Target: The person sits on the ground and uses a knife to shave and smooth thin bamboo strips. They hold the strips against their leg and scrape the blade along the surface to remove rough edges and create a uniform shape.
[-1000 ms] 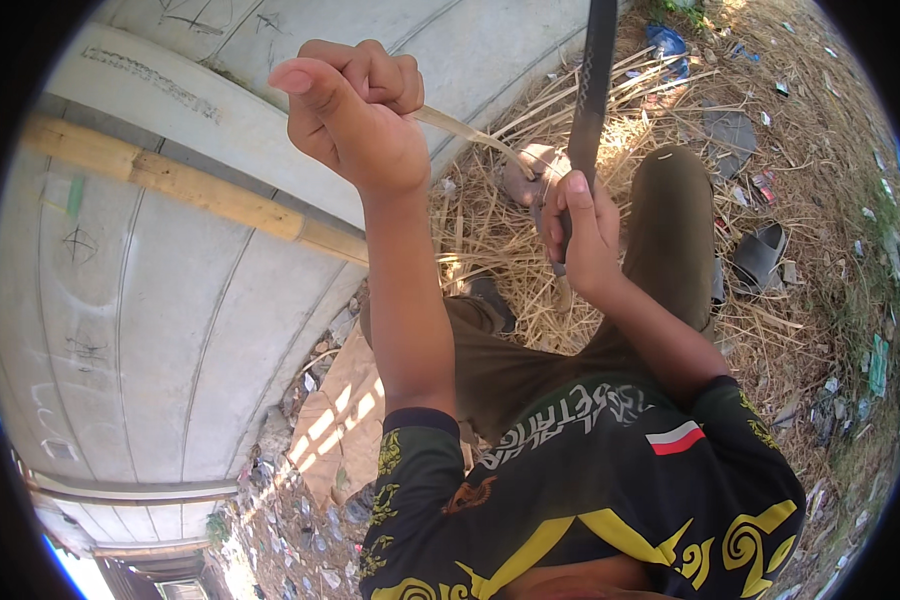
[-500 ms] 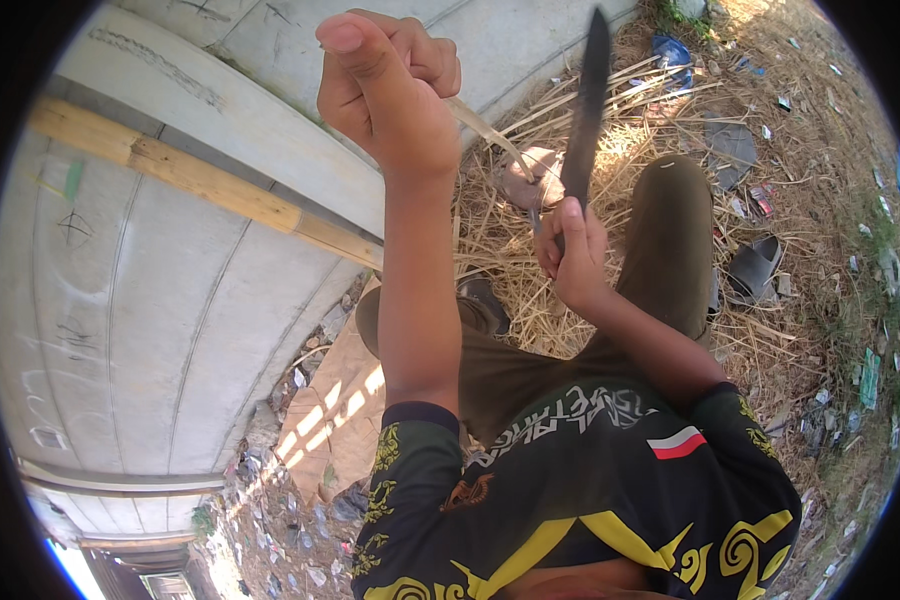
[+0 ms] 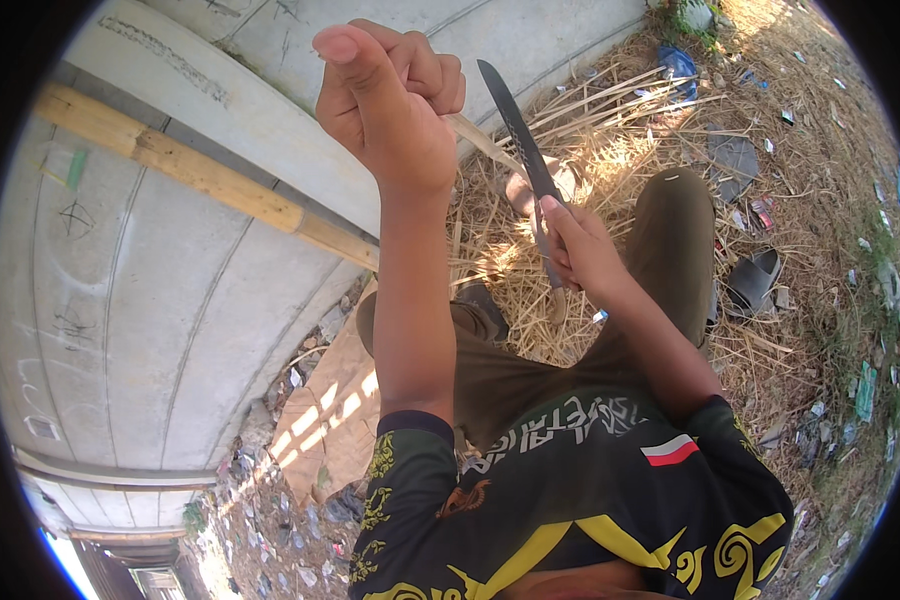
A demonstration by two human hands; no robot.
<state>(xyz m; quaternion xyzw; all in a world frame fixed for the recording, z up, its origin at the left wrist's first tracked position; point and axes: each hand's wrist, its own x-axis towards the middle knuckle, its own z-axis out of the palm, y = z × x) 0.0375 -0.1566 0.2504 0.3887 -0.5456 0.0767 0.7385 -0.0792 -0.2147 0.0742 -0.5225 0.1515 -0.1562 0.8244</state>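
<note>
My left hand (image 3: 395, 110) is raised in front of the pale wall, its fingers closed around the end of a thin bamboo strip (image 3: 478, 138). From there the strip slants down toward a pinkish-brown block (image 3: 568, 178) on the ground. In my right hand (image 3: 583, 250) is a machete (image 3: 516, 125) with a long dark blade. Its tip points up and to the left, and the blade crosses in front of the strip near the block. Part of the block and the strip's lower end are hidden behind the blade.
A pale panelled wall (image 3: 160, 330) with a bamboo pole (image 3: 210, 193) along it stands at the left. Straw and bamboo shavings (image 3: 530, 325) cover the ground between my legs. Cardboard (image 3: 320, 415) lies by the wall; a grey sandal (image 3: 753, 278) and litter are at the right.
The machete has tilted left, its tip swinging from upright toward the strip. My right hand has shifted slightly right and down. My left hand stays nearly in place.
</note>
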